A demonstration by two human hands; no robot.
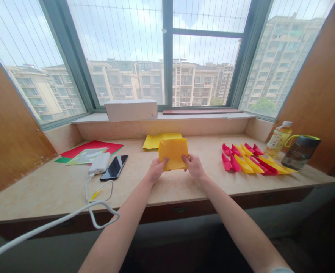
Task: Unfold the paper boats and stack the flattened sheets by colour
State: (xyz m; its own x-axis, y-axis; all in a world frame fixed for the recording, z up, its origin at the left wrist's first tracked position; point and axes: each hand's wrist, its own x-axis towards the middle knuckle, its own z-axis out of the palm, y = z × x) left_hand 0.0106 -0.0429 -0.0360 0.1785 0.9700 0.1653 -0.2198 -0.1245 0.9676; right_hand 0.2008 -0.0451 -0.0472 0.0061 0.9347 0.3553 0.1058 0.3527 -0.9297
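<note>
Between my two hands a folded yellow sheet of paper point(173, 151) is held up, its flat side facing me. My left hand point(157, 169) grips its lower left edge, thumb in front. At the lower right edge my right hand point(194, 165) pinches it the same way; the fingers behind the paper are mostly hidden. Just behind lies a stack of yellow paper point(152, 142), partly covered by the held sheet. To the right stand several folded paper boats point(244, 163), red and yellow, in two rows.
On the left lie red paper point(99, 145), a white power bank point(100, 163) with a cable point(71, 218) and a phone point(115, 168). A drink bottle point(279, 138) and a dark water bottle point(301, 151) stand far right. A white box point(132, 110) sits on the windowsill.
</note>
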